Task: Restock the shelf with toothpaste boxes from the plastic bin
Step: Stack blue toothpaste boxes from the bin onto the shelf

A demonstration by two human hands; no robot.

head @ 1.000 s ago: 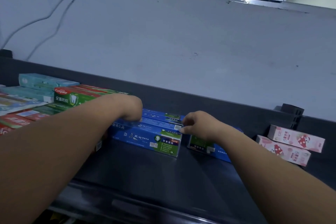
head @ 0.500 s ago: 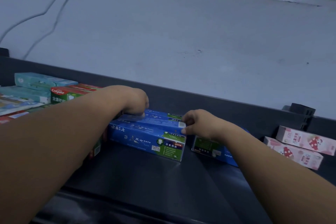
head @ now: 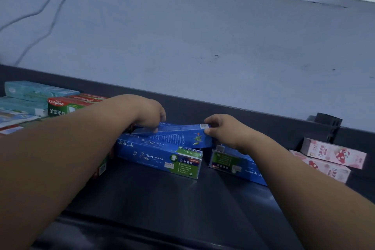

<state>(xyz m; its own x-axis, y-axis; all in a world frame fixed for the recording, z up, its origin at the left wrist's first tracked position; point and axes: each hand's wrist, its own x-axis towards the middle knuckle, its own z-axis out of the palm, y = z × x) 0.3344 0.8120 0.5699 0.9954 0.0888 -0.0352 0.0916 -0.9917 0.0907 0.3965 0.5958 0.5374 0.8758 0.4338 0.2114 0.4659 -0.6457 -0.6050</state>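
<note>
On the dark shelf [head: 166, 195], a blue toothpaste box [head: 178, 137] lies tilted on top of another blue box [head: 160, 156]. My left hand [head: 149, 112] holds its left end with curled fingers. My right hand [head: 221, 128] pinches its right end. A third blue box [head: 233, 162] lies to the right, partly under my right forearm. The plastic bin is out of view.
Green and red Colgate boxes [head: 67, 105] and pale teal boxes [head: 38, 91] are stacked at the left. Two pink boxes [head: 332, 152] sit at the right, near a black bracket [head: 326, 126]. A low dark rail and a grey wall [head: 203, 46] back the shelf.
The top blue box has been lifted and tilted, its side face now showing, with both hands holding its ends. The camera has moved slightly closer.
</note>
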